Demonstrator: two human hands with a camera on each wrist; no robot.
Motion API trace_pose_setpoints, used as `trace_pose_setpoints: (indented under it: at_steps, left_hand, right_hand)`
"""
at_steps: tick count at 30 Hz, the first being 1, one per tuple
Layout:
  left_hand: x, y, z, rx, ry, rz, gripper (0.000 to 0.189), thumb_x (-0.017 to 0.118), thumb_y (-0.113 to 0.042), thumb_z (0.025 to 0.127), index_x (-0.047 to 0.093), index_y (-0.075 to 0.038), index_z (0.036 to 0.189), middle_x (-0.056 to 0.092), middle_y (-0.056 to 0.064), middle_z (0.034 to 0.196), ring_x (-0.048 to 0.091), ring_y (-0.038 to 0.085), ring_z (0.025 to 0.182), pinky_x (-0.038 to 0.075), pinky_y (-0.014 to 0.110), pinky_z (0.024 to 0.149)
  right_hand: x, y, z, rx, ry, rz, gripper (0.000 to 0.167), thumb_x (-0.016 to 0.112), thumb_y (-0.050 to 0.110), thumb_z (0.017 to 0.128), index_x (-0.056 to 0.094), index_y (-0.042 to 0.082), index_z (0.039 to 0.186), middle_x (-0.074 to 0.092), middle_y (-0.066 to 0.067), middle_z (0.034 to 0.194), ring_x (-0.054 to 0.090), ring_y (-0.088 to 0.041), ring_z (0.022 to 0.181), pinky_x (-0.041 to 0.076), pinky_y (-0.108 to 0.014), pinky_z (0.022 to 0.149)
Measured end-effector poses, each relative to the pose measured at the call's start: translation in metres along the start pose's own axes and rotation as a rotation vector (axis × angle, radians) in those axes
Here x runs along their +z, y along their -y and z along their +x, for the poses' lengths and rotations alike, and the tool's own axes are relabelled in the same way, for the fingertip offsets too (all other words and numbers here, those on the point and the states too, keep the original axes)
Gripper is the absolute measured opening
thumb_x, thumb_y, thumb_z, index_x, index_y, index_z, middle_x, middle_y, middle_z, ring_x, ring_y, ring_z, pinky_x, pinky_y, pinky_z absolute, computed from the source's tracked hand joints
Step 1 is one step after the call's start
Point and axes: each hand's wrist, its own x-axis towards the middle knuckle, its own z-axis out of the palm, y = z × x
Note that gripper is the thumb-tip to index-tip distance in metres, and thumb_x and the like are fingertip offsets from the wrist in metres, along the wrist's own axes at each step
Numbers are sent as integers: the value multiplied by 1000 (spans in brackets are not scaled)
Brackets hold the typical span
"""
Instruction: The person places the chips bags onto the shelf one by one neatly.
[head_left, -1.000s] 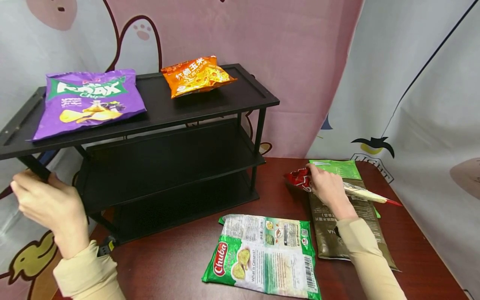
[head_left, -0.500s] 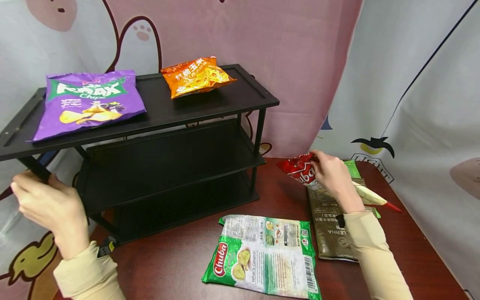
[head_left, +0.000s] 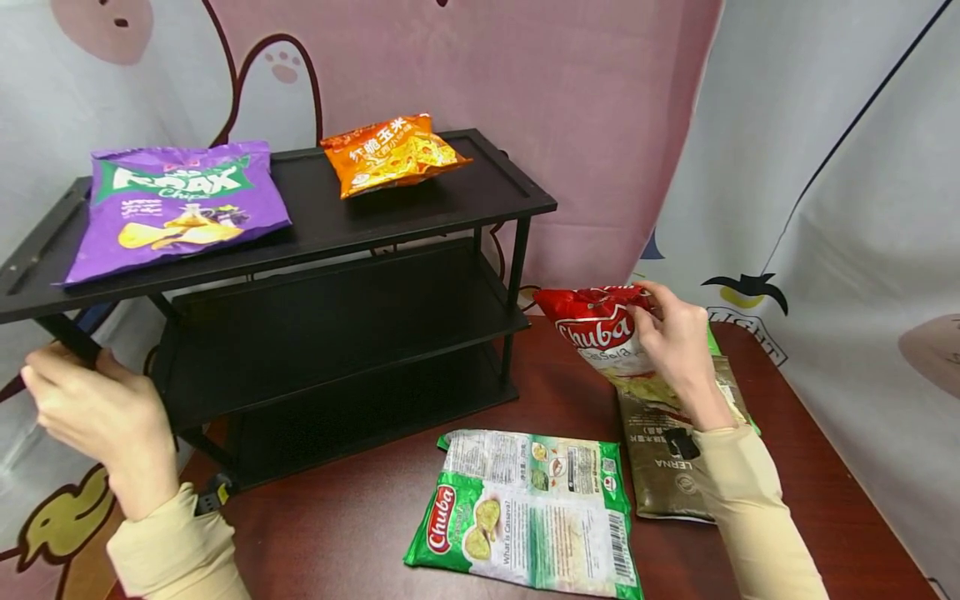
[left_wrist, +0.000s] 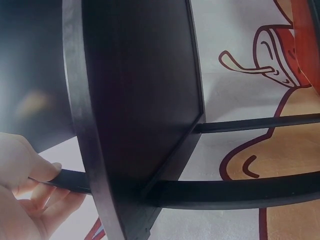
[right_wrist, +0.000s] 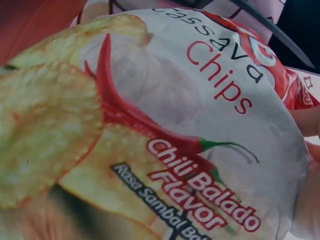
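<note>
My right hand (head_left: 678, 337) pinches the top edge of a red and white bag of cassava chips (head_left: 600, 333). The bag hangs tilted over the right side of the table, and its chili-and-chips front fills the right wrist view. My left hand (head_left: 101, 408) grips the front left post of the black shelf rack (head_left: 337, 317); in the left wrist view the thumb and fingers wrap round that post (left_wrist: 72, 181). Beneath the raised bag lies a brown chip bag (head_left: 667, 467), partly covered by my right forearm. A green and white chip bag (head_left: 536, 508) lies flat at the front of the table.
On the rack's top shelf lie a purple chip bag (head_left: 180, 204) at the left and an orange snack bag (head_left: 393, 154) toward the right. The rack stands on a reddish-brown table (head_left: 337, 533). A printed cloth (head_left: 585, 125) hangs behind and beside it.
My right hand has lifted the red cassava chip bag off the brown one and turned its front into view. The left hand stays on the post.
</note>
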Motion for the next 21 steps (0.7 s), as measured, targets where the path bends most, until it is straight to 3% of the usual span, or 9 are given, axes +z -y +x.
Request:
trace_pose_setpoints:
  at_steps: [4, 7, 11, 17, 21]
  left_hand:
    - [0, 0, 0, 0, 3, 2, 37, 39, -23, 97, 48, 3, 122, 51, 31, 117, 47, 59, 98, 32, 58, 88]
    - [0, -1, 0, 5, 2, 0, 38, 39, -24, 97, 48, 4, 121, 50, 32, 117, 47, 59, 98, 32, 58, 88]
    - [-1, -1, -1, 10, 0, -6, 38, 38, -25, 97, 48, 4, 121, 50, 32, 116, 47, 59, 97, 32, 57, 88]
    - [-1, -1, -1, 7, 2, -3, 38, 39, -24, 97, 48, 4, 121, 50, 32, 116, 47, 59, 97, 32, 58, 88]
    - [-1, -2, -1, 8, 0, 0, 37, 39, -23, 97, 48, 4, 121, 50, 32, 116, 47, 59, 97, 32, 58, 87]
  right_hand:
    - [-3, 7, 1, 74, -67, 70, 30, 62, -7, 82, 64, -8, 112, 68, -31, 97, 69, -39, 91, 41, 2, 69]
    - [-5, 11, 1, 128, -119, 96, 29, 64, -5, 82, 66, -4, 111, 70, -28, 96, 71, -9, 87, 37, 4, 65]
    - [-8, 13, 1, 205, -163, 133, 29, 66, -1, 83, 67, -2, 112, 70, -26, 96, 55, 26, 72, 38, 1, 59]
    - [-13, 16, 0, 369, -179, 212, 31, 65, 7, 87, 66, 4, 117, 71, -21, 103, 60, 18, 70, 45, -5, 61]
    - [-15, 17, -1, 445, -205, 301, 31, 64, 9, 87, 65, 5, 118, 73, 0, 95, 66, 7, 75, 49, -8, 65]
